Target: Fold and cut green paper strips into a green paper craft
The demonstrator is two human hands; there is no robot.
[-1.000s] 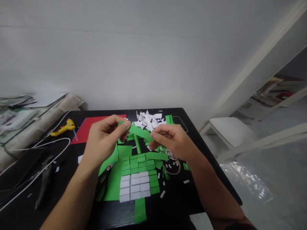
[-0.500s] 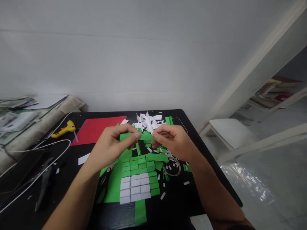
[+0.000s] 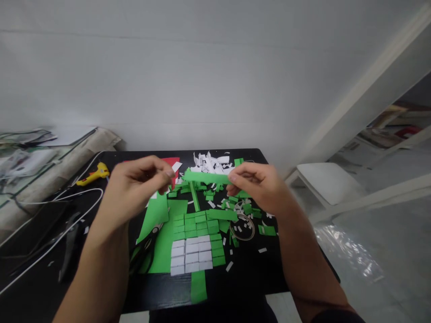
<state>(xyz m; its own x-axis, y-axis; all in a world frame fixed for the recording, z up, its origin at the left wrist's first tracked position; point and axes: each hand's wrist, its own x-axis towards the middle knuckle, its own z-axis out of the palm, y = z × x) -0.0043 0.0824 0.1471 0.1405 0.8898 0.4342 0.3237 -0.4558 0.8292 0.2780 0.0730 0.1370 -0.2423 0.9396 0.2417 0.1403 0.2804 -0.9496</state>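
Note:
My right hand (image 3: 257, 184) pinches one end of a green paper strip (image 3: 205, 177), which stretches leftward above the table. My left hand (image 3: 139, 184) is off the strip, a small gap from its far end, with thumb and forefinger tips brought together and nothing visible between them. Below the hands lies a block of folded green paper pieces (image 3: 190, 225) and white pieces (image 3: 191, 258) set in rows. Another green strip (image 3: 222, 215) rests across its upper right. Black-handled scissors (image 3: 146, 246) lie on a green sheet (image 3: 163, 251) by my left forearm.
White paper scraps (image 3: 210, 162) are heaped at the back, with small green pieces (image 3: 210, 195) in front. A roll of tape (image 3: 242, 228) lies at the right among scraps. A yellow glue gun (image 3: 94, 175), a white cable (image 3: 94, 211) and a red sheet (image 3: 172, 162) are at left.
My left hand has let go of the green strip and moved left. My right hand has shifted slightly right and up, still holding the strip. The view has tilted a little.

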